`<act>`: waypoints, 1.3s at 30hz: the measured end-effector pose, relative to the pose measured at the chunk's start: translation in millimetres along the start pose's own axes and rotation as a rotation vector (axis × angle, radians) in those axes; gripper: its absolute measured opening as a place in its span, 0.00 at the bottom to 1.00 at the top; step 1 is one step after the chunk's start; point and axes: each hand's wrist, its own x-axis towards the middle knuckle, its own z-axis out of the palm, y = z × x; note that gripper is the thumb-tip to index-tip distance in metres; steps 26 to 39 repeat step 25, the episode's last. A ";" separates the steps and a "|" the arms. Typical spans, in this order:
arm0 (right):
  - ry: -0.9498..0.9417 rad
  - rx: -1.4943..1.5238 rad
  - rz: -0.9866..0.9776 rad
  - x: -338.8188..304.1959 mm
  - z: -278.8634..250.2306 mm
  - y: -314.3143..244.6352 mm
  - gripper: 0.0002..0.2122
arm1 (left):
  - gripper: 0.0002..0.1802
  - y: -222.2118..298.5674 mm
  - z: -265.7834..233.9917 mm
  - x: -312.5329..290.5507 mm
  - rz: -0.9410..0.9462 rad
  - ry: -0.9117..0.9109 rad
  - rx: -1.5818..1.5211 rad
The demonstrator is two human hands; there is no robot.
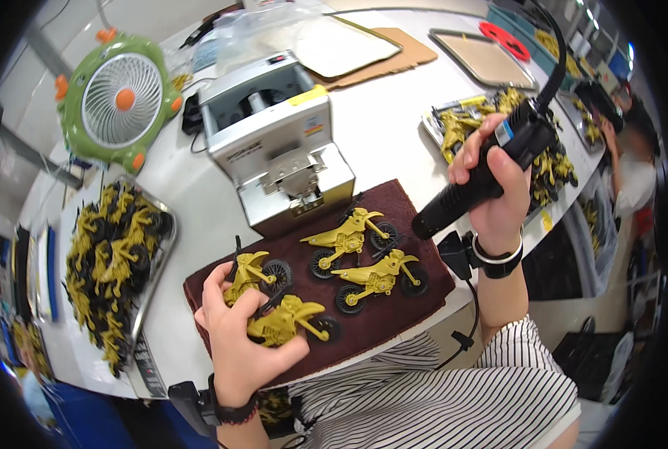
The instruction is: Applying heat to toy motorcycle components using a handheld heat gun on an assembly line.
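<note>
My right hand (499, 191) is wrapped round a black electric screwdriver (461, 196), held tilted over the right edge of a dark brown cloth (401, 337). Its tip points down and left, apart from the toys. My left hand (237, 340) closes on a yellow toy motorcycle (285, 320) at the cloth's near left. Its fingertips reach to a second toy motorcycle (246, 275) just beyond, and part of both is hidden by the fingers. Two more yellow toy motorcycles with black wheels, a farther one (345, 238) and a nearer one (379, 278), lie on their sides to the right.
A silver screw-feeding machine (289, 150) stands behind the cloth. At left, a metal tray (158, 273) is heaped with toy motorcycles, below a green fan (124, 101). Another loaded tray (433, 135) lies at right. The screwdriver's cable (560, 52) runs upward. A co-worker (633, 165) is far right.
</note>
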 end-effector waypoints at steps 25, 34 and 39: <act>0.132 -0.092 -0.008 3.7 -23.9 -9.7 0.12 | 0.31 73.0 64.1 66.6 0.392 -0.388 0.262; 0.132 -0.092 -0.008 3.7 -23.9 -9.7 0.12 | 0.31 73.0 64.1 66.6 0.392 -0.388 0.262; 0.132 -0.092 -0.008 3.7 -23.9 -9.7 0.12 | 0.31 73.0 64.1 66.6 0.392 -0.388 0.262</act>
